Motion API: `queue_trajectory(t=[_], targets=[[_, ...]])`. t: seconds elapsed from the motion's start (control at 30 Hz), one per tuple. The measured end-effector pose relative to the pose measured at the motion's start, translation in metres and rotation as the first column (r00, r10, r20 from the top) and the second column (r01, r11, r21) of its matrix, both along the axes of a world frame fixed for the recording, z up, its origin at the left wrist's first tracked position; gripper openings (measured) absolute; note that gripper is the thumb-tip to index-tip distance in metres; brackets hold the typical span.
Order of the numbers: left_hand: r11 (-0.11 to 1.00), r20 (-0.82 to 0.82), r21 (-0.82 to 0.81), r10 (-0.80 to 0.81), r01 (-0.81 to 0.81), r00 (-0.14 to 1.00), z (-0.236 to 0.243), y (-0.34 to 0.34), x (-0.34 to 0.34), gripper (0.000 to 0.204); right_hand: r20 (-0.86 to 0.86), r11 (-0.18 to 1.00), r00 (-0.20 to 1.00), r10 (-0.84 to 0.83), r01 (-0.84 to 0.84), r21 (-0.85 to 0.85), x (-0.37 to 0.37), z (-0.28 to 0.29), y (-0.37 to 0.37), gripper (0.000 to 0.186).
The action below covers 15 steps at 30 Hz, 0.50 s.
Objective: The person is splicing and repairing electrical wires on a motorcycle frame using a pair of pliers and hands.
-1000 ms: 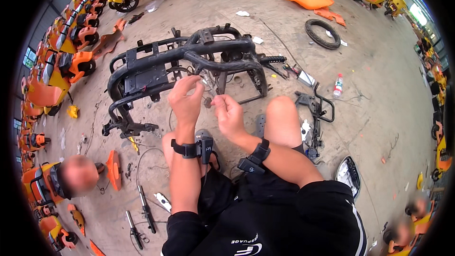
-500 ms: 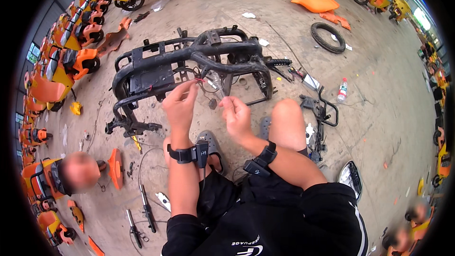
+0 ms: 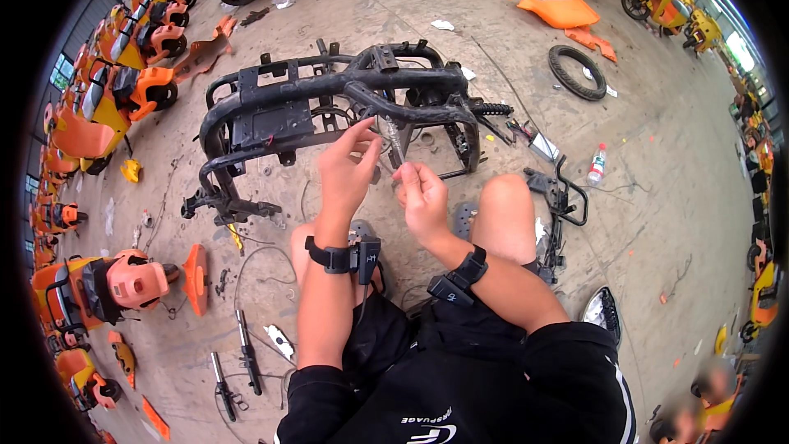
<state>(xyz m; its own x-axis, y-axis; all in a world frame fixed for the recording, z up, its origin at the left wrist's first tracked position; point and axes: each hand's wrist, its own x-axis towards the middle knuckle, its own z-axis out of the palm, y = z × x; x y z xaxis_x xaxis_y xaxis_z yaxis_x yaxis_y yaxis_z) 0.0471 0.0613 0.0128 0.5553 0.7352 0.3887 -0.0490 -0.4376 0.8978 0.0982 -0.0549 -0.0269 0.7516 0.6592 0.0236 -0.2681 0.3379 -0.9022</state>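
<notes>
A black scooter frame (image 3: 304, 92) lies on the concrete floor in front of me. A thin, silvery, translucent sleeve (image 3: 396, 141) slants down from its middle tubes. My right hand (image 3: 425, 201) pinches the lower end of that sleeve between thumb and fingers. Just left of the sleeve, at the frame's lower tube, my left hand (image 3: 349, 171) is raised with thumb and fingers apart. Nothing held shows in it, though its palm side is partly hidden. Dark wiring (image 3: 329, 117) runs inside the frame behind it.
A black tyre (image 3: 577, 72) and orange panels (image 3: 559, 10) lie beyond the frame to the right. A bottle (image 3: 597, 163) and a black tubular bracket (image 3: 567, 197) are at right. Shock absorbers (image 3: 246, 353) lie at lower left. Rows of scooters (image 3: 90, 127) line the left side.
My left hand has moved right, nearer the sleeve, and its fingers have left the red wire they were at. My right hand still pinches the sleeve. The view has shifted slightly.
</notes>
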Motion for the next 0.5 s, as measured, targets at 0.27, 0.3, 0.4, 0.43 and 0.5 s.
queue_trajectory(t=[0.27,0.3,0.4,0.43,0.5], targets=[[0.999,-0.038,-0.010,0.050,-0.050,0.998,-0.016,0.005,0.008,0.016,-0.020,1.000,1.000,0.001,-0.001,-0.006,0.002,-0.002,0.001,0.030],[0.999,-0.027,-0.013,0.052,-0.052,0.998,-0.018,0.004,0.009,0.016,-0.023,1.000,1.000,-0.001,0.001,-0.005,0.002,-0.003,0.000,0.030],[0.998,0.006,-0.019,0.056,-0.056,0.998,-0.022,0.005,0.011,0.015,-0.023,1.000,1.000,-0.009,0.009,0.002,0.002,-0.004,0.001,0.030],[0.998,0.019,-0.024,0.058,-0.057,0.998,-0.024,0.005,0.012,0.015,-0.017,1.000,1.000,-0.012,0.012,0.003,0.002,-0.005,0.002,0.030],[0.997,0.035,-0.060,0.046,-0.044,0.998,-0.025,0.005,0.013,0.014,-0.019,1.000,1.000,-0.013,0.013,0.009,0.002,-0.004,0.002,0.030]])
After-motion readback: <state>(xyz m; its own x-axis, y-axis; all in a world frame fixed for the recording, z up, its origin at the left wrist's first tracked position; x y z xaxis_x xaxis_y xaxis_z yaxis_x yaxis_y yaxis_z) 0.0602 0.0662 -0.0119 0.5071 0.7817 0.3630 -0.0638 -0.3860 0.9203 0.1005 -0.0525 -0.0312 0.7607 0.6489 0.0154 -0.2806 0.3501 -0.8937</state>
